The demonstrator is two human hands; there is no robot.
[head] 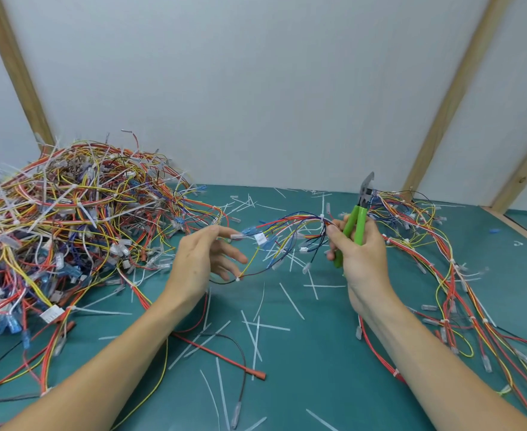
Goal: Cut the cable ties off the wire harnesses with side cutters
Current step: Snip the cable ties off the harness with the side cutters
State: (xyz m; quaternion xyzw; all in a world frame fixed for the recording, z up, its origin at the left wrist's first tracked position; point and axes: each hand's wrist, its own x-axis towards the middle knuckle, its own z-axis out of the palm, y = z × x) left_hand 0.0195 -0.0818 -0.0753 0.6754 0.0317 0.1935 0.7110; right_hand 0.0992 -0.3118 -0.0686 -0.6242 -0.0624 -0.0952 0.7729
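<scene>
Two hands — right [357, 253] grips smooth green-handled side cutters [358, 223], thin harness [290, 225].

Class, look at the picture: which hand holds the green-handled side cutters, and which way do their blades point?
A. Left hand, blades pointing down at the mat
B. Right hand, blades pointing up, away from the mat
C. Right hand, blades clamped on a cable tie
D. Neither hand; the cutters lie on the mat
B: the right hand grips the green handles of the side cutters, whose metal blades stick up above the fingers, clear of any tie.
</scene>
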